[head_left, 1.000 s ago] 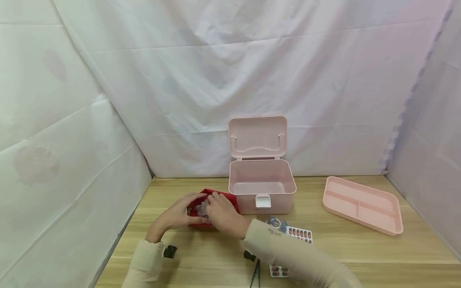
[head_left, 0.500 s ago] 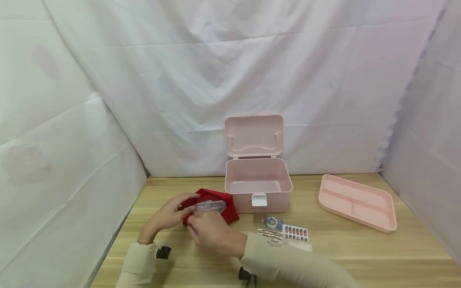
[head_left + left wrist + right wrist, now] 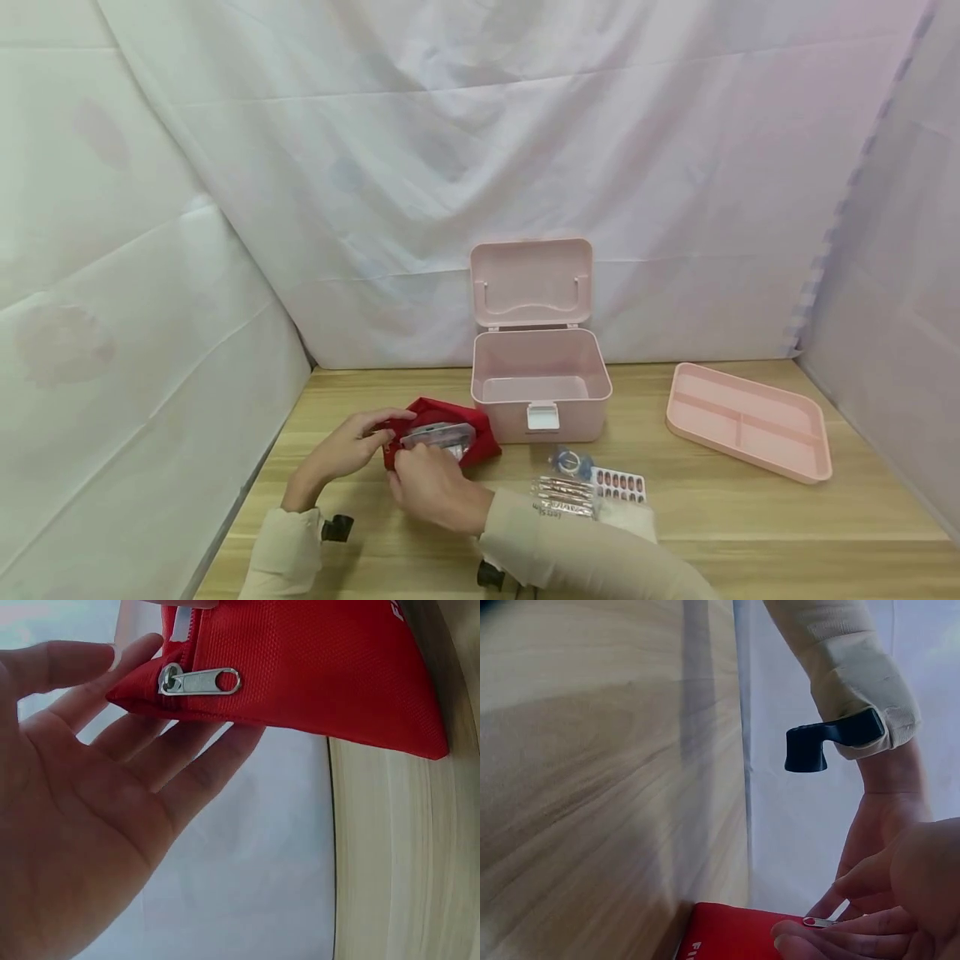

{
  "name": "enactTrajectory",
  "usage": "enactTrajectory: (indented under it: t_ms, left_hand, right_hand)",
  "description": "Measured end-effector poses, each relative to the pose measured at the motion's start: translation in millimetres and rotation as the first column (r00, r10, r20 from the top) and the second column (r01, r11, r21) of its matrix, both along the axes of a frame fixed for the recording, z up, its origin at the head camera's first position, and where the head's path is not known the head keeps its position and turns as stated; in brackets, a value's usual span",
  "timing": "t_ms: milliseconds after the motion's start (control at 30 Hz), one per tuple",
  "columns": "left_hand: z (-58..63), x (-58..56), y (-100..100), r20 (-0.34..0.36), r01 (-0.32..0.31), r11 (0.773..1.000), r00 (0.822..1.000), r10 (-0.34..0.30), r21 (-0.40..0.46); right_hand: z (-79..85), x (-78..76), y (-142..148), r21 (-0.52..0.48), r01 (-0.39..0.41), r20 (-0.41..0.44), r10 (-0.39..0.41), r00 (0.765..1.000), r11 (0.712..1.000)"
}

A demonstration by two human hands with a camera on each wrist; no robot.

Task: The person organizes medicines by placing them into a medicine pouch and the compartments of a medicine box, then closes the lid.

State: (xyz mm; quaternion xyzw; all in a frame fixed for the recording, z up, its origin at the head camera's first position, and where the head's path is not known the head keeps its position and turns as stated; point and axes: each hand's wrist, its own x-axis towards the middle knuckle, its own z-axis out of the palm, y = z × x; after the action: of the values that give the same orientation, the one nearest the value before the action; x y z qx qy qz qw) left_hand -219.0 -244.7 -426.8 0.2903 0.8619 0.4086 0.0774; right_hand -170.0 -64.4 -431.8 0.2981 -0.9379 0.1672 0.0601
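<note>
A red zip pouch (image 3: pixel 480 452) lies on the table with its top open, and clear plastic packaging (image 3: pixel 442 434) shows in its mouth. My left hand (image 3: pixel 341 450) is at the pouch's left end. In the left wrist view its fingers (image 3: pixel 191 769) reach straight along the back of the pouch, beside the silver zip pull (image 3: pixel 201 682), while the thumb stands apart. My right hand (image 3: pixel 435 492) grips the pouch's front edge with curled fingers. The right wrist view has those fingers (image 3: pixel 870 941) at the red fabric near the zip pull.
A pink box (image 3: pixel 551 421) with its lid raised stands behind the pouch. The pink divided tray (image 3: pixel 750 425) lies far right. Close to the right forearm are foil-like packaged sticks (image 3: pixel 562 496), a capsule blister pack (image 3: pixel 618 481), a blue-and-white packet (image 3: pixel 570 463) and something white (image 3: pixel 630 518).
Both hands were at the pouch's mouth a second ago. My right hand has moved down to the front edge, and the plastic packaging now shows more in the opening.
</note>
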Motion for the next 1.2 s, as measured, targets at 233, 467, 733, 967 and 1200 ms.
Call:
enactTrajectory:
  t_ms: [233, 467, 733, 967, 1200]
  left_hand:
    - [3.2, -0.9, -2, 0.025, 0.062, 0.997, 0.998, -0.063, 0.042]
    - [1.5, -2.7, -4, 0.032, 0.089, 0.995, 0.995, -0.09, 0.035]
    - [2.6, -0.4, -4, 0.001, 0.102, 0.994, 0.995, -0.102, 0.028]
    - [0.4, -2.3, -4, -0.016, 0.108, 0.994, 0.994, -0.107, 0.018]
    - [-3.1, -3.9, -7, 0.0, 0.104, 0.994, 0.995, -0.104, 0.015]
  right_hand:
    - [0.7, -1.6, -3, -0.011, 0.028, 0.071, -0.028, 0.997, 1.0]
    - [-5.9, -7.7, -7, -0.033, 0.032, 0.043, -0.03, 0.999, 0.999]
    - [-17.1, -14.6, -15, -0.09, 0.071, -0.029, -0.074, 0.997, 0.993]
    - [-22.0, -23.6, -20, -0.129, 0.121, -0.07, -0.131, 0.989, 0.984]
    - [-24.8, -25.8, -18, -0.149, 0.068, -0.121, -0.086, 0.989, 0.987]
